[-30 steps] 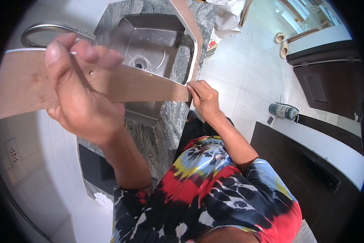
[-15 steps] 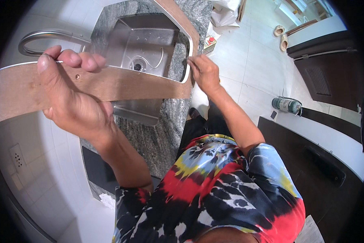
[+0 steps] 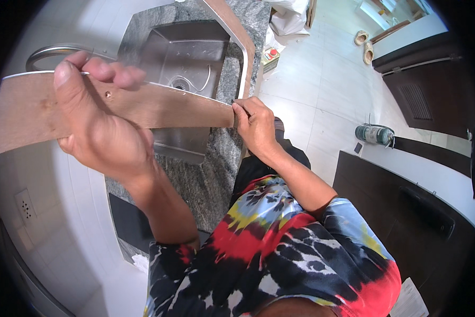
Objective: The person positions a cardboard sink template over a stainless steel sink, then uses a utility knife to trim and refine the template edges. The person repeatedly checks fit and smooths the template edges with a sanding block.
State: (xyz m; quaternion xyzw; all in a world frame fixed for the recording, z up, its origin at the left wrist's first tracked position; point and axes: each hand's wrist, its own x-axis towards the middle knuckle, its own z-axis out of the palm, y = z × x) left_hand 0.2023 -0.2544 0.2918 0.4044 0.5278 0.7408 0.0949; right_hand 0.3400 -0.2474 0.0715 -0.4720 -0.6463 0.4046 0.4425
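A brown wood-grain frame with a thin white edge and a small hole in its face (image 3: 168, 108) is held up over the sink. My left hand (image 3: 102, 124) is wrapped around its near side, thumb on the face and fingers over the white edge. At the frame's right corner, my right hand (image 3: 256, 124) is closed in a pinch, fingertips against the white edge. A small dark bit shows at those fingertips, too small to name. Another side of the frame (image 3: 236, 34) rises away from that corner.
Beneath the frame are a steel sink (image 3: 187, 42) and a grey stone counter (image 3: 187, 185), with a curved faucet (image 3: 42, 53) at the left. Right of the counter, a small carton (image 3: 270, 61) stands on the floor. A green cylinder (image 3: 374, 134) lies farther right.
My right hand has moved left and slightly down, from beside the frame's right side onto its near corner. The left hand and frame have shifted only slightly.
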